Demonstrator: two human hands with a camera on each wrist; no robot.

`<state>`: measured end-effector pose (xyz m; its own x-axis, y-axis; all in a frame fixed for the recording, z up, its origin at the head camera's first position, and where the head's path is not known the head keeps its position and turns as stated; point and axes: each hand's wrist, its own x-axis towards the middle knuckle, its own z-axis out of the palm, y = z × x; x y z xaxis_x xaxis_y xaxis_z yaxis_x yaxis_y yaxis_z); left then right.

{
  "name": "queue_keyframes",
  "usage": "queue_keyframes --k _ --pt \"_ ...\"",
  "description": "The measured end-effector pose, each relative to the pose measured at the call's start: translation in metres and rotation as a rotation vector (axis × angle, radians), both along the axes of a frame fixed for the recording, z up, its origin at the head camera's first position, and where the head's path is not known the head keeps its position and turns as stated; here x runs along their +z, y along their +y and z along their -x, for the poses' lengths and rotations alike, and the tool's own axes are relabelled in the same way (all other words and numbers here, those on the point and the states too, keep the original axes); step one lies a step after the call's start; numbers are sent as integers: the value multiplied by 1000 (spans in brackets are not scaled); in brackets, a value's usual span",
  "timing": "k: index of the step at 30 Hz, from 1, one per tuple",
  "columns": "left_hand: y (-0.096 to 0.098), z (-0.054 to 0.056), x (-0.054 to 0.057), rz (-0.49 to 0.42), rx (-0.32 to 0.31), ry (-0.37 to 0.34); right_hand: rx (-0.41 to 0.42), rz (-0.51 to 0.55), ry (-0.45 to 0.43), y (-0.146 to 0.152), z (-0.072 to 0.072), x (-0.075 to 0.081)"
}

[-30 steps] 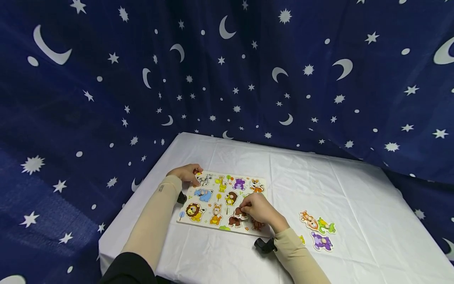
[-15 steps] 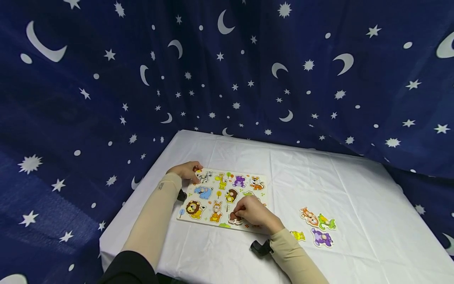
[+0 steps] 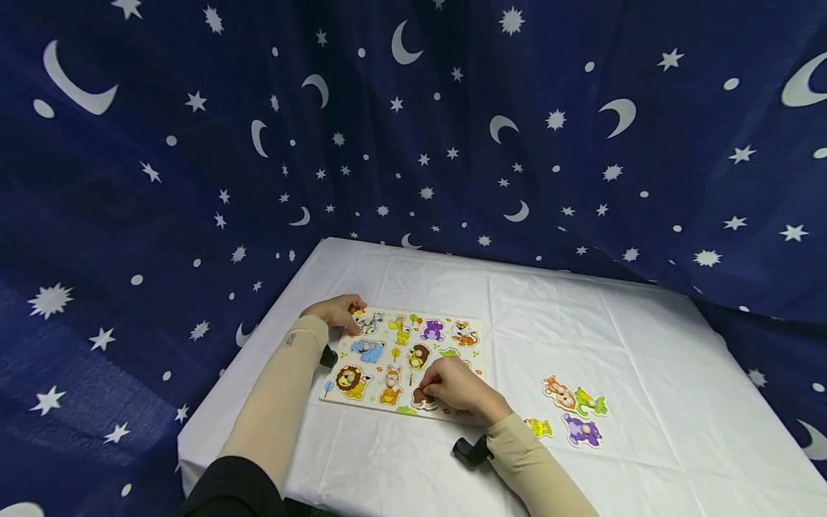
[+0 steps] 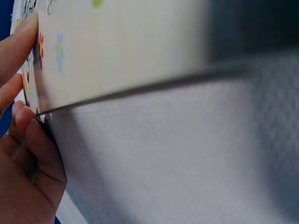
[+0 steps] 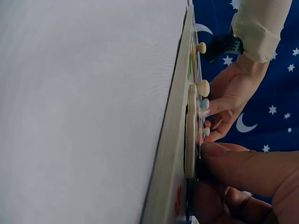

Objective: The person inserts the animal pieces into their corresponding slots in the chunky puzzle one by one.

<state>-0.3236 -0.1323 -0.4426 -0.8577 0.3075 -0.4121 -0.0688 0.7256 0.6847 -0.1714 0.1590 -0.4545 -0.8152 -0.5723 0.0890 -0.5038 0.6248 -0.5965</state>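
Observation:
A wooden peg puzzle board with animal pieces lies on the table. My left hand grips its far left corner; in the left wrist view the thumb is on the printed face and other fingers curl at the edge. With thumb and fingertips my right hand pinches a brown animal puzzle piece at the board's near edge. In the right wrist view that piece appears edge-on, against the board's face. The right hand hides part of the board's near right corner.
Right of the board lie loose puzzle pieces: an orange one, a green one, a purple one and a yellow one near the right sleeve. A white cloth covers the table. A dark starry curtain hangs behind.
My right hand has moved slightly left and down, bringing the brown piece from above the board onto the brown picture at the near edge. The left hand keeps its place on the corner.

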Motion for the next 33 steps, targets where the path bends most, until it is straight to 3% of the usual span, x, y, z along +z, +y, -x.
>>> queue_keyframes --k 13,33 --pt "0 -4 -2 26 -24 11 -13 36 -76 0 -1 -5" --pt "-4 2 -1 13 -20 5 -57 7 27 8 -9 5"
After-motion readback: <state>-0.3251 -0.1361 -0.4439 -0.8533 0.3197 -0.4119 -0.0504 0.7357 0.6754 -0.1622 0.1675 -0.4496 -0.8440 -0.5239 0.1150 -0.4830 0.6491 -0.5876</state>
